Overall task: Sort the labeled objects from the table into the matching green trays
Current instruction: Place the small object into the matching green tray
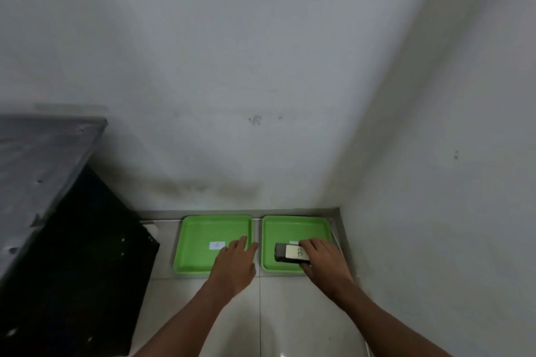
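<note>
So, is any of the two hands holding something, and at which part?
The right hand holds the dark block labeled B by its right end, over the right green tray. The left hand holds nothing.

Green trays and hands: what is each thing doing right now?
Tray A: nothing inside but its label, left hand over its right edge.
Tray B: holds the dark block.
Dark block: labeled B, lying in tray B, gripped.
Left hand: open, holding nothing.
Right hand: closed on the dark block.
</note>
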Demonstrator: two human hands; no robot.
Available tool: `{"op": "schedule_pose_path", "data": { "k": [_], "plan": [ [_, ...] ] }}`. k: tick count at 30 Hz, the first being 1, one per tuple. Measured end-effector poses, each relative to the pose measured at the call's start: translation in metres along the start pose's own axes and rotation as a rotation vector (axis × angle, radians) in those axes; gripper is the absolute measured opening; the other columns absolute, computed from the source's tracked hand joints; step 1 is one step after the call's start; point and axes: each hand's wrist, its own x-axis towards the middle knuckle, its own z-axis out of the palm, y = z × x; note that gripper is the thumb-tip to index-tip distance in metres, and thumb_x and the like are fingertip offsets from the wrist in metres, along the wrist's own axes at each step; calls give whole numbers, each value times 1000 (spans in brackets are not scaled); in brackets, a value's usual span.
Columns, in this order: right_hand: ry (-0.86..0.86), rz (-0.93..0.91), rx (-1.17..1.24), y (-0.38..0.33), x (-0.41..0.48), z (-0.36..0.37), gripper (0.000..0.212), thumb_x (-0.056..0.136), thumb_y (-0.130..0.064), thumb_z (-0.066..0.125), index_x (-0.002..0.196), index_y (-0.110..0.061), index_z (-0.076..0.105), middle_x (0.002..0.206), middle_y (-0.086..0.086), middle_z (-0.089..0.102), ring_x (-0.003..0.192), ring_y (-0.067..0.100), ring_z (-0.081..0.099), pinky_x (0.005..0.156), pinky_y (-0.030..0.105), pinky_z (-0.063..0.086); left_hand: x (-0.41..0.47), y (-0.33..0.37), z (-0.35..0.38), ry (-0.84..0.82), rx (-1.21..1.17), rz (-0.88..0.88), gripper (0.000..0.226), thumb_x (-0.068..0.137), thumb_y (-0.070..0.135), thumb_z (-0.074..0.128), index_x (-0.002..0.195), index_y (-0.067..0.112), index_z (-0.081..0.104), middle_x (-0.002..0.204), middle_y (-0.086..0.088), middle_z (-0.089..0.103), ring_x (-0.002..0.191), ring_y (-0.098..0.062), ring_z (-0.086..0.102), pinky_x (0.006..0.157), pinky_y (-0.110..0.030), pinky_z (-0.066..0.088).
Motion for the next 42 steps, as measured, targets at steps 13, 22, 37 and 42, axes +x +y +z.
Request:
{"op": "schedule_pose_path", "data": {
  "k": [13,22,37,42],
  "plan": [
    [131,-28,-9,50,122,288,39,91,-26,57,127,-17,49,124,5,58,109,23,52,91,35,44,150,-69,230,46,34,-7,58,95,20,48,152,15,34,159,-20,29,142,-34,37,109,-47,41],
    [58,18,26,84,160,370,40,85,-16,57,125,-11,54,117,11,62,105,30,55,86,39,47,202,-78,289,-23,8,-3,59,95,21,49,152,16,33,158,-18,32,141,-35,38,108,-48,42],
    [-116,106,128,193,313,435,47,88,-14,62,133,-15,48,126,9,55,111,24,53,89,34,51,360,-59,374,-232,-29,-13,73,98,17,47,159,15,8,165,-21,-12,153,-40,-2,123,-55,17],
    [-104,65,123,212,350,456,47,89,-8,59,135,-12,48,125,12,56,112,27,53,89,34,47,374,-61,401,-235,-22,-65,72,98,12,45,158,8,5,166,-14,-17,153,-39,2,125,-54,11]
  ]
}}
